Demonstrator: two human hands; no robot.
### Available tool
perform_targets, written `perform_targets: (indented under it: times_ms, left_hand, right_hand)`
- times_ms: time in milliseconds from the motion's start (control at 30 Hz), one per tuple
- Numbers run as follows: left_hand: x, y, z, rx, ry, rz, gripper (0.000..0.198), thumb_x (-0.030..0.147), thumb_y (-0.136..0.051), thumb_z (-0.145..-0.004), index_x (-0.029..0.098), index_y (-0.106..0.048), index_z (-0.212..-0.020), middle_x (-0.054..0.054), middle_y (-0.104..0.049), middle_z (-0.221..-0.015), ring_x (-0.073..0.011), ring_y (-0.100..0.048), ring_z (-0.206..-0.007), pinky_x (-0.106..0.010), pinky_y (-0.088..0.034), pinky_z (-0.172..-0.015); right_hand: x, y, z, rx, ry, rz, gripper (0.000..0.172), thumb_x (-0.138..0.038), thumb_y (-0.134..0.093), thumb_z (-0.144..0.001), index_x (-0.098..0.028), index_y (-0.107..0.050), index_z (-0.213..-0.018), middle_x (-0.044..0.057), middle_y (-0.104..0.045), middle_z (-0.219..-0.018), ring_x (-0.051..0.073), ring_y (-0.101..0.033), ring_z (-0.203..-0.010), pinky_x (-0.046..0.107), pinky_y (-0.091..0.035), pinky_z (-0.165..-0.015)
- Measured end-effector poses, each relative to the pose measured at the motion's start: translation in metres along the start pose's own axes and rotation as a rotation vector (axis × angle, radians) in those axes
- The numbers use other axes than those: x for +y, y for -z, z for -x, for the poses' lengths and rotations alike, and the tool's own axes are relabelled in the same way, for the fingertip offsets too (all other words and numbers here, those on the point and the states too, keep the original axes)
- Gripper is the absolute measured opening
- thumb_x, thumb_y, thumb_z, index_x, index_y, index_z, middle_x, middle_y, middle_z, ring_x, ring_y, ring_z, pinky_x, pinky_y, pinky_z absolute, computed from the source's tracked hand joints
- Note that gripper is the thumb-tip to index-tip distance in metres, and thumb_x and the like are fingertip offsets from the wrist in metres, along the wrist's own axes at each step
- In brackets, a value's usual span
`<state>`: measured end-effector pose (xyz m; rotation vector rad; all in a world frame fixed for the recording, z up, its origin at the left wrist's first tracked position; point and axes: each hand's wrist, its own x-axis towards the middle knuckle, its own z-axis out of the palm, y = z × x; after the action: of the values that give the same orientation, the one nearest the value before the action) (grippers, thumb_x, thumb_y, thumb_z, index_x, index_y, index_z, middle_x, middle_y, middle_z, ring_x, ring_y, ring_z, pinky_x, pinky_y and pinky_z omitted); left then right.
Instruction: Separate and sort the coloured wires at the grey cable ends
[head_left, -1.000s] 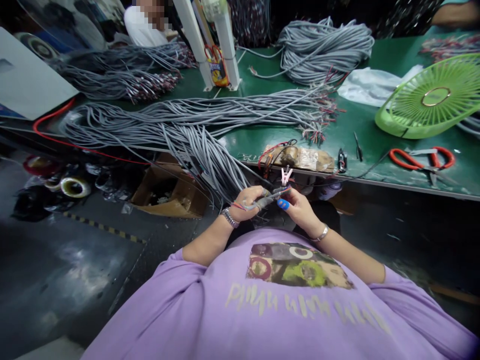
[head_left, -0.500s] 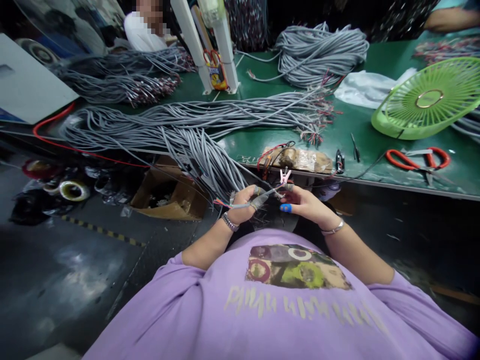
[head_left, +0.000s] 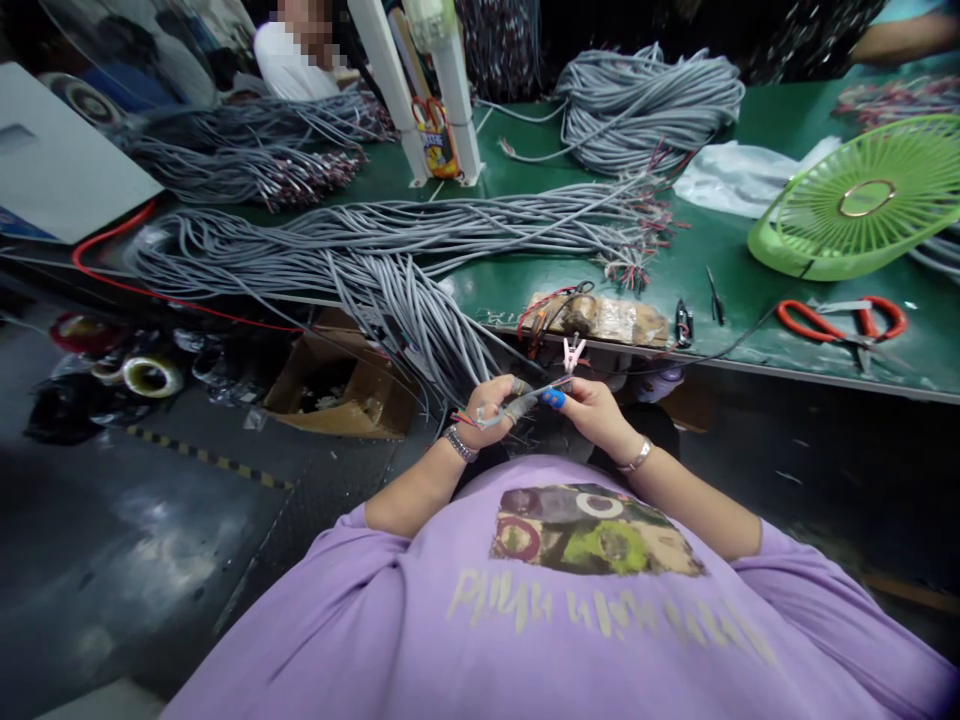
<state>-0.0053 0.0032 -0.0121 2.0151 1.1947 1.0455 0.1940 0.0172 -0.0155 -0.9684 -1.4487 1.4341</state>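
My left hand point(head_left: 487, 412) is closed around a grey cable point(head_left: 527, 402), whose coloured wire ends stick out to the left over the wrist. My right hand point(head_left: 592, 408), with blue tape on a finger, pinches the other end of that cable; the fine wires there are too small to make out. Just beyond the fingers a pink clip point(head_left: 574, 355) stands at the bench edge, beside a taped wooden block point(head_left: 622, 318). A thick bundle of grey cables point(head_left: 442, 320) hangs over the edge by my left hand.
Red-handled scissors point(head_left: 806, 320), small black nippers point(head_left: 683, 325) and a green fan point(head_left: 847, 205) are on the green bench point(head_left: 510, 285) at right. A coiled cable heap point(head_left: 645, 105) lies behind. Below at left stands a cardboard box point(head_left: 352, 405). Co-workers sit across the bench.
My right hand has moved left and closed in on the cable beside my left hand, its blue-taped finger now against it. The view has shifted slightly.
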Motion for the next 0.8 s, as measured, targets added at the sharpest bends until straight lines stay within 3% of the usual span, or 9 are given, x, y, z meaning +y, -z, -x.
perform_targets:
  times_ms: [133,267,300,367,433,533,700,800]
  left_hand:
    - [0.004,-0.003,-0.003,0.092,0.061,0.051,0.032,0.047,-0.060,-0.087,0.016,-0.064,-0.080,-0.003,-0.064,-0.073,-0.0131,-0.056,-0.067,-0.026,-0.046,-0.067]
    - [0.003,-0.001,-0.007,0.203,0.106,0.126,0.039,0.053,-0.057,-0.088,0.016,-0.062,-0.077,0.000,-0.059,-0.065,-0.0106,-0.051,-0.059,-0.024,-0.044,-0.060]
    - [0.003,0.000,-0.007,0.220,0.112,0.148,0.039,0.053,-0.057,-0.088,0.016,-0.061,-0.076,0.001,-0.057,-0.063,-0.0101,-0.049,-0.058,-0.023,-0.043,-0.058]
    - [0.001,0.002,-0.006,0.213,0.112,0.168,0.038,0.052,-0.057,-0.088,0.016,-0.061,-0.077,0.001,-0.057,-0.063,-0.0098,-0.049,-0.057,-0.023,-0.044,-0.058]
    - [0.000,0.002,-0.003,0.166,0.101,0.153,0.034,0.049,-0.060,-0.088,0.015,-0.063,-0.079,0.000,-0.061,-0.067,-0.0106,-0.053,-0.060,-0.023,-0.045,-0.060]
    - [-0.003,-0.001,0.003,0.124,0.079,0.097,0.030,0.045,-0.060,-0.089,0.015,-0.065,-0.082,-0.002,-0.065,-0.073,-0.0120,-0.057,-0.065,-0.024,-0.047,-0.063]
    - [-0.009,-0.001,0.007,0.004,-0.017,-0.069,0.029,0.042,-0.056,-0.091,0.015,-0.066,-0.087,-0.005,-0.068,-0.080,-0.0138,-0.061,-0.072,-0.026,-0.049,-0.069]
    - [-0.006,0.012,-0.001,-0.262,-0.015,-0.085,0.030,0.041,-0.053,-0.093,0.015,-0.067,-0.092,-0.004,-0.070,-0.082,-0.0138,-0.063,-0.073,-0.024,-0.049,-0.070]
  right_hand:
    - [-0.008,0.013,0.003,-0.108,0.150,0.269,0.035,-0.053,-0.067,-0.081,-0.018,-0.071,-0.073,0.004,-0.067,-0.076,0.016,-0.056,-0.071,0.031,-0.047,-0.070]
    - [-0.006,0.033,0.010,-0.427,-0.016,0.429,0.045,-0.057,-0.061,-0.084,-0.016,-0.064,-0.065,0.000,-0.056,-0.060,0.012,-0.048,-0.057,0.027,-0.042,-0.057]
    - [-0.003,0.037,0.011,-0.457,-0.058,0.469,0.046,-0.057,-0.061,-0.083,-0.016,-0.063,-0.063,-0.001,-0.054,-0.056,0.011,-0.046,-0.054,0.027,-0.042,-0.055]
    - [0.001,0.041,0.013,-0.390,-0.071,0.448,0.042,-0.057,-0.063,-0.083,-0.017,-0.066,-0.070,0.000,-0.060,-0.061,0.013,-0.052,-0.058,0.028,-0.046,-0.059]
    - [0.004,0.038,0.013,-0.256,-0.024,0.290,0.042,-0.057,-0.065,-0.081,-0.018,-0.069,-0.092,0.005,-0.069,-0.081,0.018,-0.063,-0.074,0.032,-0.052,-0.071]
    - [0.005,0.021,0.009,-0.195,0.015,0.059,0.055,-0.056,-0.073,-0.075,-0.020,-0.064,-0.115,0.009,-0.071,-0.103,0.022,-0.067,-0.095,0.037,-0.054,-0.086]
    - [0.005,-0.002,0.006,-0.005,0.127,0.080,0.035,-0.052,-0.069,-0.081,-0.020,-0.070,-0.094,0.005,-0.071,-0.087,0.019,-0.065,-0.081,0.034,-0.053,-0.079]
    - [0.000,0.001,0.008,-0.061,0.250,0.246,0.027,-0.046,-0.064,-0.087,-0.020,-0.072,-0.084,0.004,-0.070,-0.078,0.018,-0.063,-0.074,0.031,-0.051,-0.074]
